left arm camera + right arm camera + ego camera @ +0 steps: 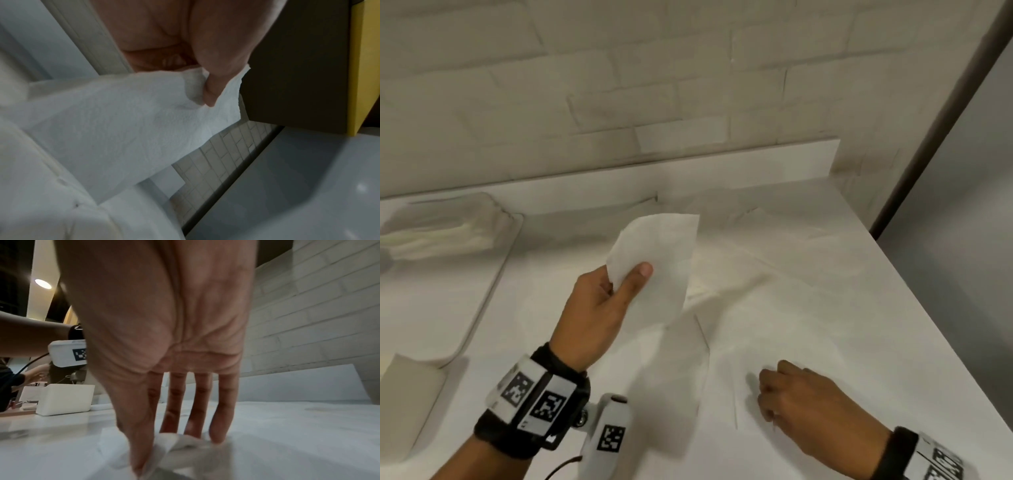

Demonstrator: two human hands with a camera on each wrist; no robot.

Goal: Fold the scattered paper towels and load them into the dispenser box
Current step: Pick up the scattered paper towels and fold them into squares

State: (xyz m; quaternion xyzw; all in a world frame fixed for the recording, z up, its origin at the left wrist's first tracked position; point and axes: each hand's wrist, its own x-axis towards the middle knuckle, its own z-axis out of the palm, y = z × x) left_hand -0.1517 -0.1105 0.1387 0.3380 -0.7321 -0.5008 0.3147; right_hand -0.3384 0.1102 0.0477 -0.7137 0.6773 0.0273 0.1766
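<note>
Pinching one paper towel (pixel 654 260) aloft, the left hand (pixel 599 308) holds it above the table (pixel 893 325); the right hand (pixel 808 404) pinches a corner of another towel (pixel 185 449) lying flat. Next, probably folding, then loading the dispenser box (pixel 448 233) far left.

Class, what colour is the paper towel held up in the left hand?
White paper towel; clearest in the head view.

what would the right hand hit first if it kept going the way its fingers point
Nothing new, probably: the right hand points down, its fingertips already on a towel lying on the counter.
</note>
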